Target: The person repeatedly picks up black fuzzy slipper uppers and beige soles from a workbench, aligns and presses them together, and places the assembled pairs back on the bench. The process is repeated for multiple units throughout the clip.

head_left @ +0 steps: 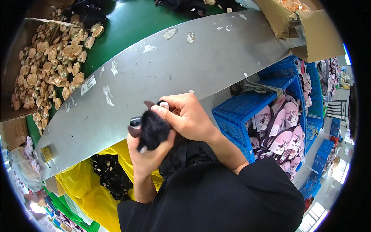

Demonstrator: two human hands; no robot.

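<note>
In front of my chest I hold a small black furry plush piece (154, 129) with brown ear-like flaps, one at its top and one at its left side. My left hand (143, 164) is closed round it from below. The thumb and fingers of my right hand (187, 116) pinch its upper edge beside the top flap; what lies between those fingertips is mostly hidden. A small black-and-white round object (135, 122) shows at the left of the plush piece, close to my left fingers; I cannot make out its kind.
A grey metal worktop (154, 69) curves ahead, with a green surface (116, 34) beyond. Beige shell-like parts (52, 58) pile up at left. Blue crates (247, 112) of pink slippers (282, 135) stand right. A yellow bag (83, 189) holds black pieces. A cardboard box (320, 34) stands far right.
</note>
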